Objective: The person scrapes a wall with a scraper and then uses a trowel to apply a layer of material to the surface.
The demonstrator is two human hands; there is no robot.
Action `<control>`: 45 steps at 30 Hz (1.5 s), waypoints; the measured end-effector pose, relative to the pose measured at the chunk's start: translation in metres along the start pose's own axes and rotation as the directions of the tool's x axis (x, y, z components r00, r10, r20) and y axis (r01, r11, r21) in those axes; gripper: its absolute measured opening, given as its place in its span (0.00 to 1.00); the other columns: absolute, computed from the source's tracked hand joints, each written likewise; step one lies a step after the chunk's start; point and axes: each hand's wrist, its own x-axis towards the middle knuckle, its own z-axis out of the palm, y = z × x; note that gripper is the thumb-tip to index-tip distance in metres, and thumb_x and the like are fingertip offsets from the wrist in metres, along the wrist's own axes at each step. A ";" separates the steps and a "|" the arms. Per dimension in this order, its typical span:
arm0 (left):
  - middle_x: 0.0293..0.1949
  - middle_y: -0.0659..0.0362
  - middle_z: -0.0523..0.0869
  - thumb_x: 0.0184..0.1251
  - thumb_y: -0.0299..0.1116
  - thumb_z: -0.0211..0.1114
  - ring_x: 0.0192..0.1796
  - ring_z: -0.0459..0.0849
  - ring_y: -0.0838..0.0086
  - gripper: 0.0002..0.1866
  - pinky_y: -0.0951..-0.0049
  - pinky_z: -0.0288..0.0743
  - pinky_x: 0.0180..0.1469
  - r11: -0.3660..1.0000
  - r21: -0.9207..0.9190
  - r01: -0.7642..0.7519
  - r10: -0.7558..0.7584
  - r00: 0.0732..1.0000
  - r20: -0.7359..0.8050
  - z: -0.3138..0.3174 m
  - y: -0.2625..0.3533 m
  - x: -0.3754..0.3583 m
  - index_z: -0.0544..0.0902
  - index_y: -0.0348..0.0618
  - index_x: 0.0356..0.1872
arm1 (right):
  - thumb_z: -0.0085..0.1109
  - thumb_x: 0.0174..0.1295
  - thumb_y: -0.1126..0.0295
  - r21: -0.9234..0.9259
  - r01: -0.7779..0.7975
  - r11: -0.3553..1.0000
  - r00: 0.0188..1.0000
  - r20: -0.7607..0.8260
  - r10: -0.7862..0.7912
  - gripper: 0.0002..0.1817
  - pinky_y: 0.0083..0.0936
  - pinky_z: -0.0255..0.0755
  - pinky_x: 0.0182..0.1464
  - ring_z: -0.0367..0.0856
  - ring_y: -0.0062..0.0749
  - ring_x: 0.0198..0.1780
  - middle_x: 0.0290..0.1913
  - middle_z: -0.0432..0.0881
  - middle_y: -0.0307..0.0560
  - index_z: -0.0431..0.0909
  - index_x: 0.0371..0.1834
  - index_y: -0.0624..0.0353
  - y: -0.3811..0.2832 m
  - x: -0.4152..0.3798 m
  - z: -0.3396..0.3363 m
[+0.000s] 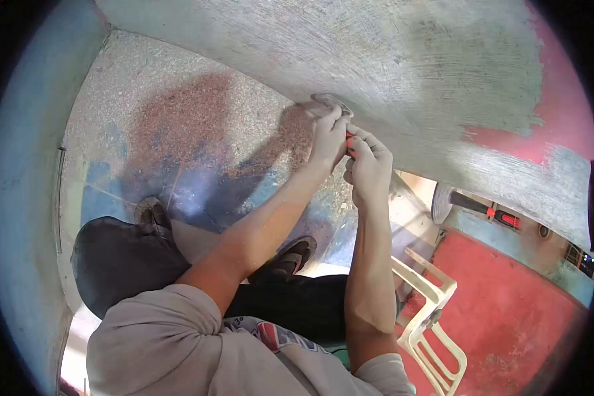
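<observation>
Up against the lower part of the scraped wall, both my hands are close together around a red-handled tool. My left hand is closed and sits farther forward, its fingers by a greyish, dark-rimmed shape near the wall's bottom edge. Just behind it my right hand is closed with bent fingers, the red part showing between the two hands. The working end of the tool is hidden by my fingers, so its exact kind cannot be made out.
Below lies a speckled floor with blue patches. To the right are a cream plastic chair, a red surface and a round-headed tool with a black-and-red handle. A blue wall rises at left.
</observation>
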 end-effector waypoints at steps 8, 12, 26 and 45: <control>0.33 0.69 0.72 0.85 0.30 0.52 0.37 0.72 0.86 0.08 0.80 0.71 0.37 0.997 -0.057 -0.044 0.049 0.995 0.086 0.004 0.005 -0.004 0.77 0.43 0.41 | 0.53 0.71 0.72 -0.022 0.066 0.998 0.998 -0.020 -0.066 0.15 0.18 0.61 0.22 0.69 0.13 0.22 0.30 0.83 0.38 0.87 0.50 0.66 -0.015 -0.011 0.002; 0.37 0.68 0.74 0.83 0.29 0.55 0.39 0.75 0.85 0.06 0.83 0.74 0.44 0.999 0.036 -0.016 0.013 0.996 0.093 0.014 0.031 -0.019 0.78 0.41 0.43 | 0.53 0.72 0.72 0.005 0.054 0.999 0.998 -0.017 -0.054 0.14 0.19 0.63 0.23 0.70 0.14 0.21 0.28 0.81 0.37 0.87 0.51 0.65 -0.025 -0.024 0.005; 0.34 0.69 0.75 0.82 0.32 0.57 0.36 0.76 0.85 0.06 0.80 0.72 0.39 0.996 0.077 -0.045 0.040 0.997 0.061 0.006 0.015 -0.011 0.79 0.42 0.45 | 0.53 0.70 0.73 -0.078 0.079 0.994 0.997 -0.007 -0.080 0.14 0.22 0.72 0.37 0.80 0.24 0.32 0.35 0.88 0.46 0.88 0.47 0.67 -0.023 -0.018 0.006; 0.32 0.67 0.75 0.82 0.31 0.53 0.35 0.76 0.84 0.08 0.77 0.73 0.41 0.970 0.166 -0.175 0.142 0.971 0.191 0.028 0.059 -0.029 0.78 0.41 0.42 | 0.62 0.67 0.77 -0.200 0.168 0.965 0.985 0.069 -0.157 0.02 0.26 0.75 0.37 0.82 0.25 0.31 0.30 0.80 0.46 0.82 0.40 0.64 -0.076 -0.055 0.001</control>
